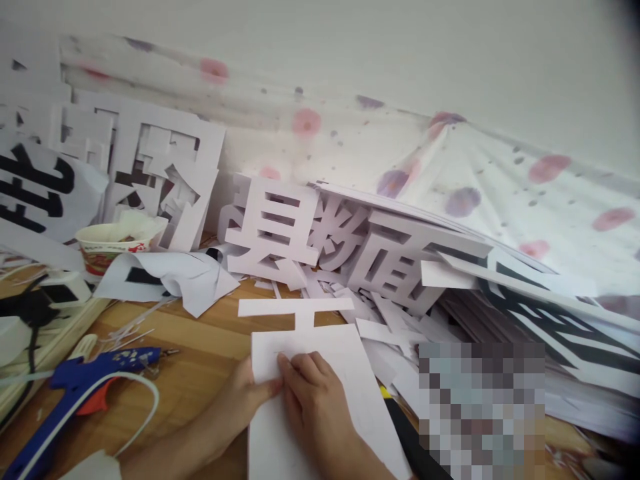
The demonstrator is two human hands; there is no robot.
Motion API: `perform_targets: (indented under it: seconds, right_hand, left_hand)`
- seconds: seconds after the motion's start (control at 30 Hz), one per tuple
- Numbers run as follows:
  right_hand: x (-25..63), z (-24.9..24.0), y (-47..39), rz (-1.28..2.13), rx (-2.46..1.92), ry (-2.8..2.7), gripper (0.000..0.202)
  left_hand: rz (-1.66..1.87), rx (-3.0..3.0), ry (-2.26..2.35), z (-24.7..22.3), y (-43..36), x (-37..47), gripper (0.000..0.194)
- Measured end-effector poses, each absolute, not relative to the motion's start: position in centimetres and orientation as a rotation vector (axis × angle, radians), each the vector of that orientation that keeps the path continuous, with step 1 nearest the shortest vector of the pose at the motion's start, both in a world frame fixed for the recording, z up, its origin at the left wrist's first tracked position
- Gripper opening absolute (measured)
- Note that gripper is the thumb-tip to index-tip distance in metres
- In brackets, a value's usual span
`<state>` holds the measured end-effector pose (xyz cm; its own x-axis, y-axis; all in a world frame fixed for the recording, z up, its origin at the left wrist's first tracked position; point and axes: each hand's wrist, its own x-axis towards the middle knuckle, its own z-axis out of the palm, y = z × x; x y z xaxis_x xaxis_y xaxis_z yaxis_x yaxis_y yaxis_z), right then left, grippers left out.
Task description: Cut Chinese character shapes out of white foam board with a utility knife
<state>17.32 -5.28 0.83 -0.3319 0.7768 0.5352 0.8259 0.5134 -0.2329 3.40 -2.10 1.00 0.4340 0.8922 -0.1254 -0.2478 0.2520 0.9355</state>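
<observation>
The left hand (255,388) has the board (353,377) by its left edge, thumb laid flat on top and the other fingers hidden from me, so the grip looks closed on it. The right hand (315,393) rests on the board's face, fingers bunched and curled, tips pressed down beside the left thumb; whether it pinches anything small there, I can't tell.

The board is flat, white and straight-edged, right in front of the worker, over the wooden table (200,337). At its far end a white T shape (295,307) juts out, crossbar farthest off; I can't say if it is joined on or lies beneath. The 2 forearms come in from the near side, the left 1 slanting in low from the left, the right 1 from the right.

Left of them lies a blue glue gun (107,370). Beyond are scraps (385,330), a tub (100,250) and cut-out letters (273,230) before a flowered sheet (370,147).
</observation>
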Motion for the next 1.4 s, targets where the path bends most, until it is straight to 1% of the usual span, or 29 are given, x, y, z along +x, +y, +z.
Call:
perform_targets:
  seconds: [0.13,0.23,0.37,0.47,0.6,0.67,0.8,0.87,0.93,1.0,1.07,1.13,1.2,1.23,1.3,1.33,1.4]
  right_hand:
    - [17.4,1.0,-5.4,-0.083,-1.293,-2.163,0.031]
    - [17.4,0.9,-5.3,-0.071,-1.290,-2.161,0.032]
    - [17.5,0.8,-5.1,-0.064,-1.291,-2.148,0.038]
    - [18.1,1.4,-5.8,-0.038,-1.280,-2.153,0.041]
    - [19.1,3.0,-7.3,0.097,-1.175,-2.262,0.039]
    - [19.2,3.4,-7.8,0.072,-1.111,-2.310,0.041]
    - [18.7,3.5,-7.6,0.036,-0.966,-2.417,0.045]
    - [18.4,3.4,-7.6,0.038,-0.925,-2.460,0.048]
    - [18.4,3.4,-7.7,-0.014,-0.930,-2.425,0.046]
    - [18.7,3.4,-7.9,-0.097,-0.955,-2.327,0.042]
    - [19.2,3.6,-8.3,-0.142,-0.959,-2.180,0.039]
    - [20.0,4.1,-8.5,-0.165,-1.016,-1.912,0.032]
    - [20.8,4.6,-8.7,-0.176,-1.174,-1.505,0.015]
    - [21.2,4.9,-8.7,-0.149,-1.268,-1.300,0.012]
    - [22.0,5.0,-8.5,-0.038,-1.406,-1.027,0.022]
    - [22.4,4.8,-8.3,0.032,-1.428,-0.980,0.024]
    - [23.0,4.0,-7.8,0.065,-1.405,-1.013,0.020]
  left_hand:
    - [0.916,1.019,0.819,1.4,-2.3,3.5,0.045]
    - [0.937,0.985,0.851,1.6,-2.5,3.6,0.045]
    - [0.894,0.886,0.884,1.6,-2.2,3.8,0.047]
    - [0.884,0.825,0.897,1.9,-1.3,3.4,0.044]
    - [1.016,0.810,0.905,2.6,-0.1,2.3,0.040]
    - [1.037,0.781,0.925,2.9,0.2,1.9,0.038]
    - [0.949,0.700,0.933,3.0,0.1,1.8,0.029]
    - [0.929,0.661,0.927,2.9,0.0,1.9,0.028]
    - [0.928,0.620,0.897,2.8,-0.2,2.0,0.028]
    - [0.952,0.581,0.783,2.8,-0.4,2.0,0.027]
    - [0.993,0.575,0.586,2.9,-0.7,2.0,0.030]
    - [1.022,0.635,0.406,2.9,-1.0,2.1,0.040]
    - [1.030,0.750,0.347,2.8,-1.4,2.1,0.051]
    - [1.037,0.817,0.360,2.7,-1.5,2.1,0.054]
    - [1.076,0.955,0.427,2.4,-1.7,1.9,0.056]
    - [1.104,1.018,0.469,2.3,-1.7,1.8,0.056]
    - [1.150,1.108,0.547,2.1,-1.7,1.6,0.054]
